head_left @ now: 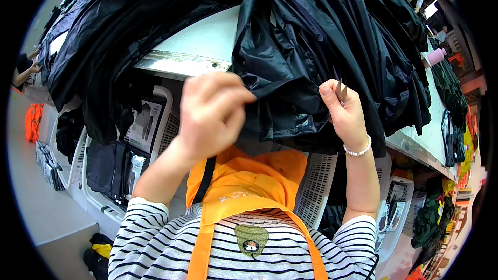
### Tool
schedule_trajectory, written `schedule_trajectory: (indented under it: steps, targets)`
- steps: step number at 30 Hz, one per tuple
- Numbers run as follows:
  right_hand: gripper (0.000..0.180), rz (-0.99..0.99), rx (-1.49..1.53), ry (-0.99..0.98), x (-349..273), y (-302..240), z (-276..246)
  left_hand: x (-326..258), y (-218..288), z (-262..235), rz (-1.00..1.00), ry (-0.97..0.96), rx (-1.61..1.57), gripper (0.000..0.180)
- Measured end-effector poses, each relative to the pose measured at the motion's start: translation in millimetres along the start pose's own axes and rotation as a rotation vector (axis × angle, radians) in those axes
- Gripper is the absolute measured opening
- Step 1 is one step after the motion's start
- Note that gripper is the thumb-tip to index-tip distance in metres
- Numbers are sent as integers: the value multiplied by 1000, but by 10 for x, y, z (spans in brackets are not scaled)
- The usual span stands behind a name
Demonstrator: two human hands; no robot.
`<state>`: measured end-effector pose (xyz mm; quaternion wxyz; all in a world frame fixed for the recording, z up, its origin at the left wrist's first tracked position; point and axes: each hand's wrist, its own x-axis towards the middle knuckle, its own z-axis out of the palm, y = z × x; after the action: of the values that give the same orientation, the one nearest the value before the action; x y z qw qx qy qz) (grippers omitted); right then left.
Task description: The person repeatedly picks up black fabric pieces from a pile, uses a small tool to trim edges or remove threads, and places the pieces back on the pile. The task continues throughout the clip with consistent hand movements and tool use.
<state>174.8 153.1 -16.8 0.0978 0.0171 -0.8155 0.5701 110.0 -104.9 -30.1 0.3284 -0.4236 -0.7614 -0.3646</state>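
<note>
A large heap of shiny black garments [332, 31] spreads over the white table and hangs past its front edge. My right hand [345, 111] is closed around small thread snips [341, 92], whose pointed blades stick up past the fingers. Its thumb and fingertips also meet the edge of the black cloth. My left hand [212, 114] is smeared by motion at the left side of that cloth, one finger reaching to it. The fingers look curled, but I cannot tell whether they grip the fabric. Between both hands hangs a fold of black cloth [290, 109].
White plastic baskets [317, 186] stand under the table [197, 41]; one at the left holds folded black items [106, 168] and packets. A pink bottle [434, 57] stands at the far right. Another person's hand [33, 67] shows at the far left.
</note>
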Motion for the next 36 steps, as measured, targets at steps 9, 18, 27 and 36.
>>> schedule_trajectory:
  steps: [9, 18, 27, 36]
  targets:
    - [26, 44, 34, 24, -20, 2, 8, 56, 190, 191, 11, -252, -87, 29]
    - [17, 191, 17, -112, 93, -200, -117, -276, 232, 693, 69, -251, -369, 16]
    - [25, -180, -330, -305, 1395, -162, 811, 18, 642, 1459, 257, -286, -411, 22]
    - [21, -82, -340, -93, 1461, 449, 526, -393, -1354, -543, -353, 196, 713, 44]
